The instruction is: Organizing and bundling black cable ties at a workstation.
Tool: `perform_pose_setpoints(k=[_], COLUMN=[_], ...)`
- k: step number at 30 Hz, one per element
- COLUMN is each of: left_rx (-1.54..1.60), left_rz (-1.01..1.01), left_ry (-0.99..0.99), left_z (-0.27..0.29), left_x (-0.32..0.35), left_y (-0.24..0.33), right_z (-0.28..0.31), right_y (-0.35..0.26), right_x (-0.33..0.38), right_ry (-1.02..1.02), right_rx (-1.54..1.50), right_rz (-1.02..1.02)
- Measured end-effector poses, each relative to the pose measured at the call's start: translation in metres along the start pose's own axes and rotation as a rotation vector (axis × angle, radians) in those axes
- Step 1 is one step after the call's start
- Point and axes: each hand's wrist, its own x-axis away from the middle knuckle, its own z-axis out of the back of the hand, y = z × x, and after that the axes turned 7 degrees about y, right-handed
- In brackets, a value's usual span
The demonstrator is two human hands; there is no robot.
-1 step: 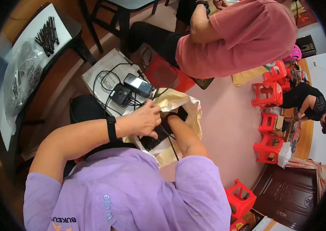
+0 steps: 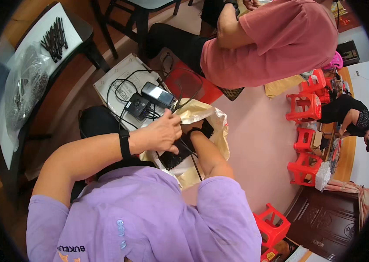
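A cream-yellow sack (image 2: 219, 126) stands open in front of me, with dark items (image 2: 179, 160) inside it. My left hand (image 2: 162, 132) is over the sack's near left side, its fingers bent and thumb apart, with no object visible in its grasp. My right hand (image 2: 189, 127) reaches down into the sack; its fingers are hidden behind my left hand and the contents. Thin black cable (image 2: 196, 164) runs between my arms and over the sack's edge. Just beyond my left hand, a black box with plugged-in cables (image 2: 137, 106) lies beside a phone-like device (image 2: 157, 94).
A white carton (image 2: 121, 74) supports the devices and looped cables. On the left, a dark table (image 2: 80, 30) carries dark sticks (image 2: 55, 40) and a clear plastic bag (image 2: 27, 87). A person in pink (image 2: 267, 48) sits ahead; another in black bends among red stools (image 2: 304, 107) at right.
My right hand and its wristband show slightly more inside the sack. The left hand stays nearly in place, and the whole view shifts a little.
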Motion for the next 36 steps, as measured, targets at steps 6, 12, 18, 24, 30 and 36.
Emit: perform_pose_setpoints(k=[6, 12, 18, 24, 30, 36], left_rx=[0.009, 0.011, 0.008, 0.012, -0.006, -0.095], left_rz=[0.183, 0.186, 0.207, 0.218, 0.193, 0.086], left_ry=[0.024, 0.020, -0.037, -0.033, 0.013, 0.007], left_z=[0.004, 0.002, 0.001, -0.002, -0.005, 0.000], left_x=[0.018, 0.022, 0.027, 0.029, 0.025, 0.004], left_y=[-0.010, -0.010, -0.006, -0.004, -0.001, 0.019], right_z=[0.037, 0.031, 0.054, 0.067, 0.052, 0.042], right_y=[-0.035, -0.036, -0.046, -0.037, -0.005, 0.011], right_x=[0.021, 0.013, 0.037, 0.024, 0.025, 0.032], right_ry=[-0.354, -0.305, -0.423, -0.498, -0.439, -0.269], right_rx=[0.060, 0.183, 0.180, -0.120, -0.261, -0.622], right_rz=[-0.114, -0.048, -0.150, -0.035, -0.171, 0.115])
